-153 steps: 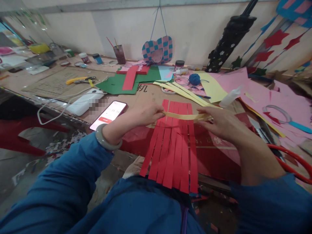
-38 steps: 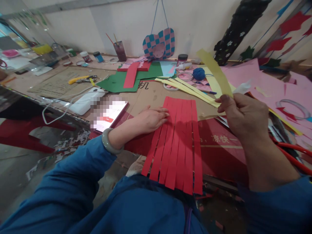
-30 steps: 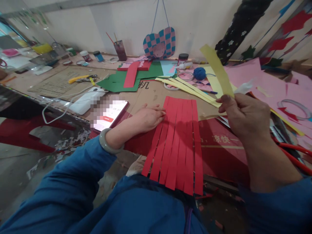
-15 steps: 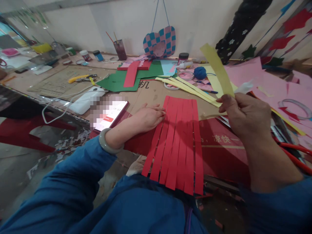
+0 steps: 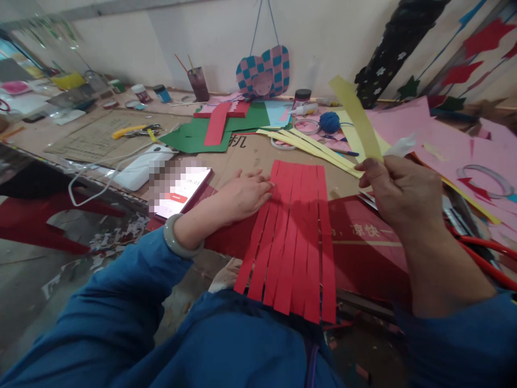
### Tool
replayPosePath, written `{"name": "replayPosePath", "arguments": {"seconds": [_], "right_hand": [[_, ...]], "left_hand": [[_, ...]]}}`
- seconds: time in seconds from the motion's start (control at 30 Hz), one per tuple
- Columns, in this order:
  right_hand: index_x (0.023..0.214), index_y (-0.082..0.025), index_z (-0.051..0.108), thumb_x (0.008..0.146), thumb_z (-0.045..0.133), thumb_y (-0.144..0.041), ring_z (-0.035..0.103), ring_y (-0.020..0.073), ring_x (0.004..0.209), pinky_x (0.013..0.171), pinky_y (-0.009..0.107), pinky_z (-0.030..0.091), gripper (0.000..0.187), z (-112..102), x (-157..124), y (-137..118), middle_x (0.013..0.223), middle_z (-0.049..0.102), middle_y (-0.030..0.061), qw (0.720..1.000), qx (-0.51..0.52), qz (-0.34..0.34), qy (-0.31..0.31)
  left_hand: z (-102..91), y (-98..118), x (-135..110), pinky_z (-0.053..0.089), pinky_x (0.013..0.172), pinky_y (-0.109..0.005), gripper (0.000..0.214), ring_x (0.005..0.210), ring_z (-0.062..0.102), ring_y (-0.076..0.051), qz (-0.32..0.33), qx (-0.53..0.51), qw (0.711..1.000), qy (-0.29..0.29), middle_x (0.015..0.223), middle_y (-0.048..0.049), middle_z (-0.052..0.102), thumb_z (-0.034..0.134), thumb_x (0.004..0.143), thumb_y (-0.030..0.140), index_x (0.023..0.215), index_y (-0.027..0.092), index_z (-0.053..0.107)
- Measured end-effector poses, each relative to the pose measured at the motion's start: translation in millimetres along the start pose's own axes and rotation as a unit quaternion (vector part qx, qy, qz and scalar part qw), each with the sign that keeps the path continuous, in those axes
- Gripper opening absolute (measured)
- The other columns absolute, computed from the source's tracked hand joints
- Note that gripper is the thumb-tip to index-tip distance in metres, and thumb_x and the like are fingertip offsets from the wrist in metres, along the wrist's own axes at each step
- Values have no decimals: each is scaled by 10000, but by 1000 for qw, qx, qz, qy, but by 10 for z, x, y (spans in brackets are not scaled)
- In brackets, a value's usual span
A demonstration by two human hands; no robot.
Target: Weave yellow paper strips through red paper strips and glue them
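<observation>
A sheet of red paper [image 5: 294, 215], slit lengthwise into several strips joined at the far end, lies before me, its loose ends hanging over the table's near edge. My left hand [image 5: 248, 194] rests flat with fingers stretched out, fingertips at the sheet's left side near the top. Raised to the right of the sheet, my right hand [image 5: 398, 188] pinches the lower end of a yellow paper strip [image 5: 357, 113] between thumb and fingers. The strip stands up and leans left. More yellow strips [image 5: 311, 150] lie fanned on the cardboard behind the red sheet.
A lit phone [image 5: 183, 191] and a white power bank [image 5: 143, 167] with a cable lie at left. Yellow-handled pliers [image 5: 135, 131], green paper [image 5: 194, 137], a blue yarn ball [image 5: 330, 122] and a tape roll [image 5: 484, 180] are farther out. A checkered paper bag [image 5: 262, 73] hangs behind.
My right hand, still pinching the yellow strip, has shifted very slightly left. My left hand and the red sheet stay essentially in place.
</observation>
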State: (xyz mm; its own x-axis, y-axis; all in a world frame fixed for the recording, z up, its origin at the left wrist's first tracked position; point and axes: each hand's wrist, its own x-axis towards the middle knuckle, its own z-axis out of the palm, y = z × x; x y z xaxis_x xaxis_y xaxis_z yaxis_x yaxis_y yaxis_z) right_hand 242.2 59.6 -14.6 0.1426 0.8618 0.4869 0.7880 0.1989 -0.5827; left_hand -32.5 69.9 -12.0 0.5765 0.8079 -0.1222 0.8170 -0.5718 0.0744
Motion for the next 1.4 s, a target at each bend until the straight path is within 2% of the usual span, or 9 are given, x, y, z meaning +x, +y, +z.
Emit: {"name": "replayPosePath", "arguments": {"seconds": [0.2,0.47,0.63,0.8,0.87,0.97,1.1,1.23,1.4], "right_hand": [[553,-245,586,783,493,-490,532,169,568,567,316,362,350,-34,58,-6,541,594,23,999,-10,-11,-38],[573,-223,506,849,518,-389,469,152,564,587,302,300,322,-258,547,-448,530,522,0,960,-174,-49,-212],[630,-217,487,898,493,-392,470,153,582,597,299,320,320,-63,821,-556,558,501,3,919,-222,-45,-322],[727,-213,586,901,477,-360,498,138,563,542,268,385,253,205,874,-457,616,532,-1,892,-138,18,-431],[738,-205,605,885,499,-341,488,126,552,517,254,389,227,270,846,-421,613,514,-7,897,-104,24,-430],[752,-196,624,868,521,-341,472,113,528,502,236,388,212,330,798,-372,566,475,-24,918,-57,29,-391],[773,-195,624,866,513,-369,455,110,514,499,230,394,226,372,767,-301,527,449,-34,940,-11,28,-338],[798,-189,629,880,483,-372,449,105,498,506,231,390,248,396,752,-222,523,462,-35,951,-16,25,-309],[807,-185,649,894,458,-366,491,120,512,533,248,394,277,475,730,-95,559,527,-16,957,-55,11,-285]], "left_hand": [[-181,18,-74,356,1134,-538,346,1386,461,-306,16,-15,996,81,1388,-110,606,436,1000,314,1260,182,623],[-304,-73,129,500,880,-322,282,1001,678,-209,-20,-176,939,294,1069,-66,753,529,946,360,1040,177,723],[-321,-143,369,407,628,-270,248,673,591,-148,-64,-223,906,355,718,-23,692,571,900,325,745,163,678],[-269,-254,612,395,646,-256,155,682,566,-131,-65,-254,867,424,734,-7,668,569,903,259,832,170,675],[-238,-269,694,429,765,-262,122,829,611,-148,-34,-256,880,398,862,-32,707,581,891,214,898,158,689],[-223,-243,772,439,832,-276,209,952,629,-174,-11,-286,922,261,1014,-69,723,532,932,235,1001,134,702],[-240,-217,834,452,789,-282,296,867,625,-178,4,-292,950,111,914,-64,713,472,948,276,945,118,722],[-208,-268,874,464,759,-268,230,765,609,-152,-11,-285,955,79,780,-29,686,528,852,185,893,126,746],[-114,-309,899,491,764,-262,322,770,631,-149,-53,-292,949,103,846,-51,725,523,779,110,995,122,760]]}}
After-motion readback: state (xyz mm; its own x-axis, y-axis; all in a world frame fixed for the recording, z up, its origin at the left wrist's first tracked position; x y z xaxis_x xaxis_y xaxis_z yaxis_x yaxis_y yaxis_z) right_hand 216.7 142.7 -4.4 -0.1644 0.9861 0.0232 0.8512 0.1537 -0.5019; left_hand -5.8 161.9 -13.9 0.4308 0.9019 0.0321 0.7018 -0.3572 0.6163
